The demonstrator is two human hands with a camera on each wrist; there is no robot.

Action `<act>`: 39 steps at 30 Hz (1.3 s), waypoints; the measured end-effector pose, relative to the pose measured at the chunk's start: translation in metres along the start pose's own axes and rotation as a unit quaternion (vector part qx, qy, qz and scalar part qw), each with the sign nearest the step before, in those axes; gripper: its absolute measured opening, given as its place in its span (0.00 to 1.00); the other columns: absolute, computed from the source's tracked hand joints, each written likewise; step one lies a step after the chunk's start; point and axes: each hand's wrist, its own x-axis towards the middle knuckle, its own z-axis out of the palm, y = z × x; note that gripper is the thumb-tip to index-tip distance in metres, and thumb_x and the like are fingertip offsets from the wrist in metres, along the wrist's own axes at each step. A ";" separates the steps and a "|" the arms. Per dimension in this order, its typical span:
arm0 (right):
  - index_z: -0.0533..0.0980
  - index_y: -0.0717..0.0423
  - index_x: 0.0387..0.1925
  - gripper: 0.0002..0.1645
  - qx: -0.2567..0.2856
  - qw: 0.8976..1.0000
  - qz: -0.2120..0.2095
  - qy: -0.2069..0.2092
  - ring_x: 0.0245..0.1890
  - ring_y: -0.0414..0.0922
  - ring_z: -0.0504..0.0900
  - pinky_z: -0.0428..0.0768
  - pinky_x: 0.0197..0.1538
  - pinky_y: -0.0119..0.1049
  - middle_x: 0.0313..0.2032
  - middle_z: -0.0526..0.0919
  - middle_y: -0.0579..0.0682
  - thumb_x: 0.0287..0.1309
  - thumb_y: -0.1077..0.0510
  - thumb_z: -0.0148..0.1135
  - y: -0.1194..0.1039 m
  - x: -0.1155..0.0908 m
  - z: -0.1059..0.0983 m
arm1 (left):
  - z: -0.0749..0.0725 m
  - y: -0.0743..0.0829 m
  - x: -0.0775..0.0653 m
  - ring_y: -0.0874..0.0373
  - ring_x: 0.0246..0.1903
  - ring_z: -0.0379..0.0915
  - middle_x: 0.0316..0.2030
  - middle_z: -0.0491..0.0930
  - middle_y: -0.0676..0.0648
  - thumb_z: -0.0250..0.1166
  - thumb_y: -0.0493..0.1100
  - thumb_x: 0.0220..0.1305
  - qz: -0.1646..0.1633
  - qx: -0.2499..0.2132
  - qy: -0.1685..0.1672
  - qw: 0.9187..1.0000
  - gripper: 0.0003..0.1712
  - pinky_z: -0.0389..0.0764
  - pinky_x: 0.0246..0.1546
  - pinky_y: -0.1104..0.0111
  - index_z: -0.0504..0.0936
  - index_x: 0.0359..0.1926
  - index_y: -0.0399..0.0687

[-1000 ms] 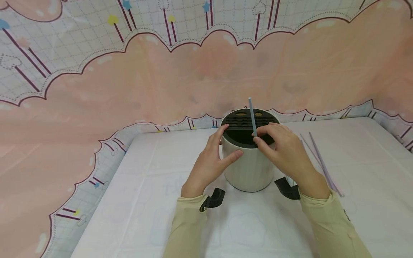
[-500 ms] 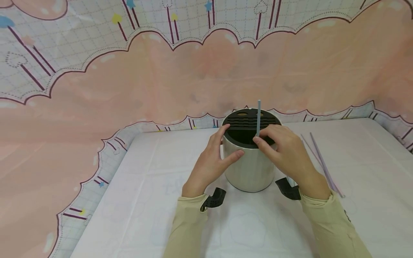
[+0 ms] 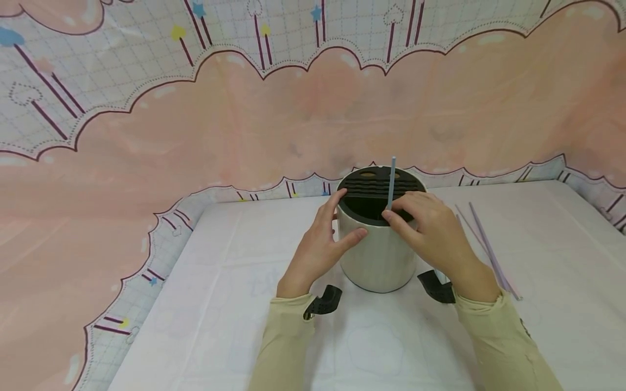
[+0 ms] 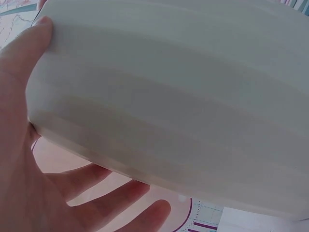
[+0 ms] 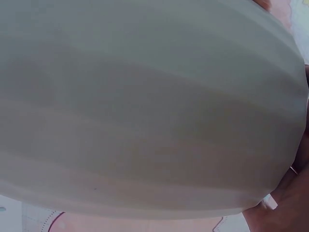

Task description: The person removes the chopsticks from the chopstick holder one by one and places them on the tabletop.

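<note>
A white ribbed pen holder (image 3: 376, 260) with a black slotted top (image 3: 364, 187) stands upright on the table. My left hand (image 3: 320, 241) holds its left side, with the index finger at the rim and the thumb on the front. In the left wrist view, the thumb (image 4: 29, 46) touches the white wall while the other fingers spread along the far side. A thin light-blue straw (image 3: 392, 179) stands almost upright over the front opening, its lower end pinched between my right hand's (image 3: 435, 233) thumb and index finger. The straw's bottom tip is hidden. The right wrist view is mostly filled by the pen holder's wall.
Several thin straws, purple (image 3: 484, 233) and pink among them, lie on the table to the right, partly behind my right wrist. White cloth covers the table (image 3: 220, 326). A peach patterned cloth (image 3: 244, 130) hangs behind it.
The blue straw has gone from leaning left to nearly upright. Its top has shifted right and slightly down as my right fingers moved. My left hand stays at the pen holder.
</note>
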 end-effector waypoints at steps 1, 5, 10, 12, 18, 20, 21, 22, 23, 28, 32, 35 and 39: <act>0.77 0.56 0.29 0.06 -0.001 1.000 0.001 -0.001 0.33 0.44 0.72 0.71 0.33 0.39 0.28 0.76 0.46 0.53 0.56 0.62 0.000 0.000 0.000 | 0.000 0.000 0.000 0.60 0.56 0.60 0.63 0.51 0.60 0.52 0.74 0.48 0.000 0.001 0.000 1.000 0.45 0.71 0.44 0.57 0.38 0.63 0.86; 0.76 0.56 0.29 0.06 0.002 1.000 0.003 0.003 0.36 0.45 0.72 0.72 0.33 0.40 0.28 0.76 0.46 0.52 0.56 0.62 0.001 0.000 0.000 | 0.001 0.000 0.002 0.61 0.55 0.60 0.63 0.52 0.60 0.52 0.74 0.47 -0.001 0.004 0.000 1.000 0.45 0.71 0.44 0.58 0.38 0.63 0.87; 0.76 0.55 0.29 0.06 0.004 1.000 0.005 0.004 0.39 0.46 0.73 0.73 0.33 0.40 0.29 0.77 0.46 0.52 0.57 0.62 0.002 0.001 0.001 | 0.000 0.001 0.003 0.61 0.55 0.60 0.63 0.52 0.59 0.52 0.74 0.47 -0.001 0.003 -0.003 1.000 0.45 0.71 0.43 0.58 0.38 0.63 0.87; 0.76 0.55 0.29 0.06 0.005 1.000 0.007 0.003 0.41 0.47 0.73 0.73 0.33 0.40 0.29 0.77 0.46 0.52 0.57 0.62 0.003 0.001 0.001 | -0.001 0.001 0.003 0.61 0.55 0.60 0.63 0.52 0.59 0.52 0.74 0.47 -0.002 0.002 -0.003 1.000 0.45 0.71 0.43 0.58 0.38 0.63 0.87; 0.76 0.55 0.29 0.05 0.010 1.000 0.019 -0.001 0.46 0.49 0.73 0.74 0.33 0.42 0.33 0.79 0.49 0.54 0.57 0.61 0.004 0.003 0.001 | -0.003 0.000 0.004 0.61 0.55 0.60 0.63 0.52 0.59 0.52 0.74 0.47 -0.007 0.000 -0.005 1.000 0.45 0.71 0.43 0.58 0.38 0.63 0.87; 0.76 0.55 0.29 0.05 0.012 1.000 0.022 -0.004 0.47 0.49 0.73 0.74 0.33 0.42 0.33 0.79 0.49 0.54 0.57 0.60 0.004 0.003 0.001 | -0.003 0.000 0.005 0.61 0.55 0.60 0.63 0.51 0.60 0.52 0.74 0.47 -0.010 0.000 -0.005 1.000 0.45 0.71 0.43 0.58 0.38 0.63 0.87; 0.76 0.55 0.29 0.06 0.013 1.000 0.024 -0.005 0.47 0.50 0.73 0.74 0.33 0.42 0.34 0.79 0.49 0.54 0.56 0.60 0.005 0.004 0.001 | -0.003 0.000 0.005 0.61 0.55 0.60 0.63 0.51 0.60 0.52 0.74 0.47 -0.011 -0.001 -0.006 1.000 0.45 0.71 0.43 0.58 0.38 0.63 0.87; 0.76 0.55 0.29 0.06 0.013 1.000 0.025 -0.007 0.47 0.50 0.73 0.74 0.34 0.43 0.34 0.79 0.50 0.54 0.56 0.60 0.005 0.004 0.000 | -0.003 0.001 0.005 0.61 0.55 0.60 0.63 0.51 0.60 0.52 0.74 0.47 -0.012 -0.001 -0.006 1.000 0.45 0.71 0.43 0.58 0.38 0.62 0.87; 0.76 0.55 0.29 0.06 0.013 1.000 0.025 -0.008 0.46 0.50 0.73 0.74 0.34 0.43 0.34 0.79 0.50 0.54 0.56 0.60 0.005 0.004 0.000 | -0.002 0.001 0.005 0.61 0.55 0.60 0.63 0.51 0.60 0.52 0.74 0.47 -0.013 -0.001 -0.006 1.000 0.45 0.71 0.43 0.58 0.38 0.62 0.87; 0.76 0.55 0.29 0.06 0.016 1.000 0.023 -0.010 0.46 0.50 0.73 0.74 0.36 0.44 0.34 0.79 0.50 0.54 0.56 0.61 0.007 0.005 -0.001 | -0.001 0.002 0.006 0.61 0.55 0.60 0.63 0.51 0.61 0.53 0.74 0.47 -0.018 -0.005 -0.005 1.000 0.45 0.71 0.43 0.58 0.38 0.62 0.88; 0.76 0.56 0.29 0.06 0.019 1.000 0.022 -0.010 0.46 0.50 0.73 0.74 0.36 0.44 0.33 0.79 0.50 0.53 0.57 0.61 0.008 0.006 -0.003 | -0.001 0.004 0.006 0.60 0.55 0.61 0.63 0.51 0.61 0.53 0.74 0.47 -0.017 -0.005 -0.005 1.000 0.45 0.71 0.43 0.58 0.38 0.62 0.88; 0.77 0.56 0.29 0.05 0.021 0.999 0.023 -0.010 0.47 0.51 0.73 0.74 0.38 0.46 0.31 0.80 0.49 0.53 0.57 0.61 0.007 0.005 -0.003 | -0.001 0.004 0.006 0.60 0.55 0.61 0.63 0.51 0.61 0.53 0.74 0.47 -0.018 -0.007 -0.005 1.000 0.44 0.71 0.43 0.58 0.38 0.62 0.88; 0.77 0.56 0.30 0.05 0.023 0.999 0.025 -0.011 0.48 0.52 0.73 0.73 0.41 0.49 0.30 0.80 0.48 0.53 0.58 0.62 0.007 0.005 -0.005 | -0.001 0.005 0.005 0.60 0.55 0.60 0.63 0.50 0.61 0.53 0.74 0.47 -0.018 -0.008 -0.005 1.000 0.44 0.71 0.43 0.58 0.38 0.62 0.88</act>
